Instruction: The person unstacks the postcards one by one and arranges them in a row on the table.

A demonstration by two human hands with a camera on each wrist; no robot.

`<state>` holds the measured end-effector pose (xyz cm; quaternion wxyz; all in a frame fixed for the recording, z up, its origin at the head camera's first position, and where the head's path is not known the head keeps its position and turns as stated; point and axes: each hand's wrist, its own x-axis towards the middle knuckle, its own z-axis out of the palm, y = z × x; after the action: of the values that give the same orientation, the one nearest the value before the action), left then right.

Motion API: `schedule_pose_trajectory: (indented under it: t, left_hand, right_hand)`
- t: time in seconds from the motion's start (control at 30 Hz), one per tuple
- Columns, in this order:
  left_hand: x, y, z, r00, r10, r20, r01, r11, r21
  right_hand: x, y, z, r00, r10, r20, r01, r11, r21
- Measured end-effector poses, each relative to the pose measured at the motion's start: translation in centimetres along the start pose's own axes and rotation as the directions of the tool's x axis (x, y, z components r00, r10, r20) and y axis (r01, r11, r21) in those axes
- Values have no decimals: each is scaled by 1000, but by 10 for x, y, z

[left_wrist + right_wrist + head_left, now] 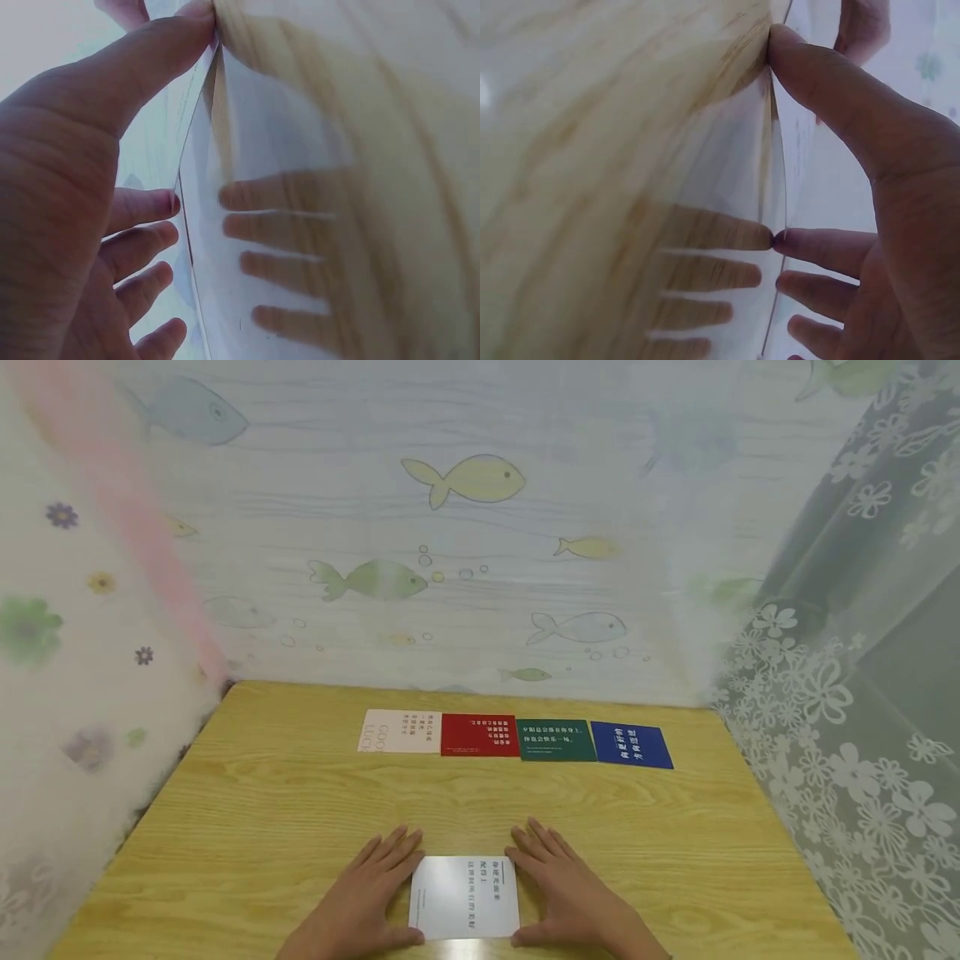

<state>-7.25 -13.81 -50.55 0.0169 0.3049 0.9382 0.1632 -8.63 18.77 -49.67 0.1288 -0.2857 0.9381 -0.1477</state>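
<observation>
In the head view a white card [442,897] with dark printed characters lies near the front of the table, between both hands. My left hand [375,893] spans its left side, thumb at the near corner and index fingertip at the far one. The right hand [562,889] mirrors this along the right side. Fingers on both hands are spread and fairly straight. In the left wrist view the thumb [142,71] reaches the card's edge, with the fingertips lower along it. The right wrist view shows the right thumb [817,79] and index fingertip at the card's edge.
A row of cards lies toward the back of the wooden table [300,810]: white [390,732], red [480,735], green [558,741] and blue [632,744]. Behind them hangs a fish-patterned curtain [465,543]. Flowered lace [862,793] borders the right side.
</observation>
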Motion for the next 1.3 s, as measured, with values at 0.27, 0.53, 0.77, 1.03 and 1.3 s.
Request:
schedule_pose_trajectory:
  t: [0.27, 0.53, 0.77, 1.03, 1.3]
  left_hand:
    - [0, -2, 1, 1000, -2, 0, 2, 1000, 8]
    - [-2, -4, 3, 1000, -14, 22, 15, 999, -28]
    - [-2, -4, 2, 999, -14, 29, 15, 999, -29]
    - [-2, -2, 2, 1000, -19, 20, 20, 999, -38]
    - [-2, -3, 2, 996, -36, 80, 43, 995, -87]
  right_hand:
    - [0, -4, -1, 998, 32, 47, -32, 999, -2]
    - [-1, -8, -4, 998, 40, 58, -40, 999, 3]
    - [-2, -10, -4, 998, 48, 51, -46, 999, -21]
    - [-5, -8, -4, 1000, 8, 9, -8, 998, -64]
    - [-4, -9, -6, 1000, -19, -11, 18, 996, -92]
